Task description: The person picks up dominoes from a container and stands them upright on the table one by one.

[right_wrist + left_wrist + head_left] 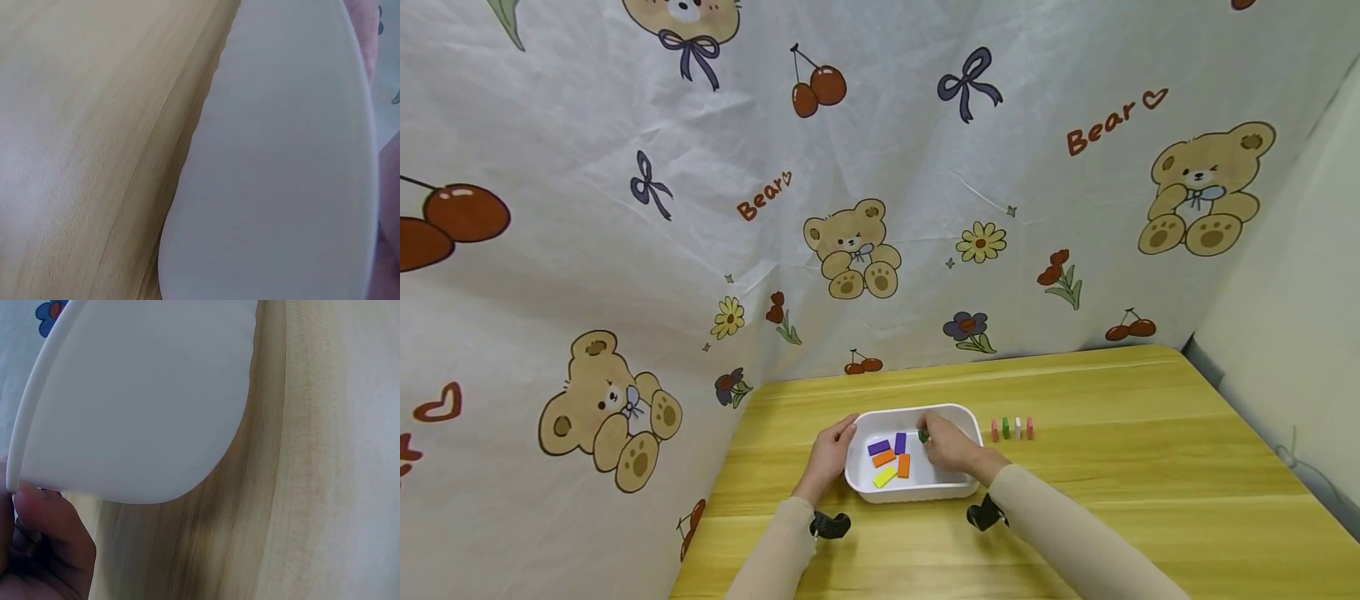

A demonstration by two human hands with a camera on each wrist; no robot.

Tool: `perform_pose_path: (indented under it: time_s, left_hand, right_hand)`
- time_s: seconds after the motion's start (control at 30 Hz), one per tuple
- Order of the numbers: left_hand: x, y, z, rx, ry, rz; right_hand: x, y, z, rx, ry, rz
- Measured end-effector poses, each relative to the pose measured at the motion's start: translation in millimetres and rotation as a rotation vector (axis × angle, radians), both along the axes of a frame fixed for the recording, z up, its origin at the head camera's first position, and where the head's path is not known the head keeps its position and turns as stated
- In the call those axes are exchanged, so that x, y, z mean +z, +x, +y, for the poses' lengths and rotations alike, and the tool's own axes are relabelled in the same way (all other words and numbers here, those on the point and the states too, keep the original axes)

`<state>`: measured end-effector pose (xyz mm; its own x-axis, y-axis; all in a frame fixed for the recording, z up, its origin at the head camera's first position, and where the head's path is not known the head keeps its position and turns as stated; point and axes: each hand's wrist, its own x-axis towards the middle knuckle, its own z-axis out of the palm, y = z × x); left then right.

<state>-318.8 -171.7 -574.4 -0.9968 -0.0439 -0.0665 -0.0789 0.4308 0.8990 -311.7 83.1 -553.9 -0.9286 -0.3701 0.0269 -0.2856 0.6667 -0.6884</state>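
Observation:
A white plastic tub [917, 493] stands on the table with small flat blocks in it. My left hand [829, 454] grips its left rim; in the left wrist view the thumb [47, 509] lies against the outside just under the lip. Inside the tub on the right, my right hand [953, 446] pinches a green block [922, 436], mostly covered by the fingers. Left of it lie two purple blocks, one flat [878, 447] and one lengthwise [900, 443], two orange blocks [904, 466] and a yellow block [885, 477]. The right wrist view shows mainly the tub's outer wall [275, 162].
Right of the tub, several blocks stand upright in a row: pink [995, 430], green [1006, 427], white [1018, 427] and another pink. Behind the wooden table [1120, 517] hangs a bear-print cloth [910, 150]. A black wrist device [830, 525] sits on each sleeve.

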Motion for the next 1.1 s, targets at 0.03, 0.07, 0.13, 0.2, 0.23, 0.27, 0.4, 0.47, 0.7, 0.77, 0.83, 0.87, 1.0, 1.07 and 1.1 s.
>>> perform_pose_path:
  time_s: [0.03,0.07,0.13,0.2,0.23,0.27,0.4,0.47,0.7,0.77,0.83,0.87,1.0,1.07,1.1]
  left_hand:
    - [0.2,0.1,0.1,0.001,0.000,-0.002]
    - [0.4,0.1,0.2,0.001,-0.002,-0.001]
    - [0.5,0.1,0.3,0.005,-0.002,-0.004]
    - [0.5,-0.4,0.5,0.014,0.002,-0.010]
    - [0.2,-0.4,0.5,0.015,0.000,-0.008]
    - [-0.1,-0.8,0.5,0.017,-0.002,-0.009]
    - [-0.5,-1.5,0.7,0.018,-0.008,-0.004]
    - [-0.7,-1.6,0.8,0.019,-0.009,-0.003]
    - [-0.9,-1.8,0.2,0.026,0.010,-0.019]
    - [-1.1,-2.3,-0.4,0.019,0.008,-0.014]
    - [-1.1,-2.7,-1.0,0.017,0.011,-0.017]
    - [-1.2,-2.9,-1.3,0.015,0.011,-0.018]
    - [-1.2,-2.7,-2.2,0.009,0.018,-0.023]
    - [-1.2,-2.3,-2.3,0.004,0.017,-0.021]
    - [-1.1,-2.0,-2.3,0.002,0.018,-0.022]
  right_hand:
    - [1.4,1.1,0.2,0.001,-0.011,0.006]
    - [2.7,2.2,0.5,0.004,-0.024,0.012]
    - [5.0,4.2,1.3,0.009,-0.039,0.016]
    - [7.2,5.8,1.9,0.008,-0.046,0.012]
    - [8.1,6.4,2.3,0.008,-0.049,0.016]
    - [8.8,7.1,2.7,0.010,-0.048,0.016]
    - [11.2,9.7,4.6,0.013,-0.051,0.018]
    - [12.8,11.9,6.1,0.023,-0.057,0.020]
    - [20.9,20.0,13.4,0.051,-0.069,0.027]
    - [22.6,21.0,16.0,0.054,-0.061,0.032]
    - [25.3,22.0,18.8,0.064,-0.066,0.036]
    - [26.8,22.6,20.3,0.072,-0.068,0.040]
    - [34.2,24.9,27.5,0.090,-0.089,0.049]
    - [36.1,25.7,31.4,0.091,-0.097,0.048]
    - [36.8,26.2,33.7,0.090,-0.104,0.050]
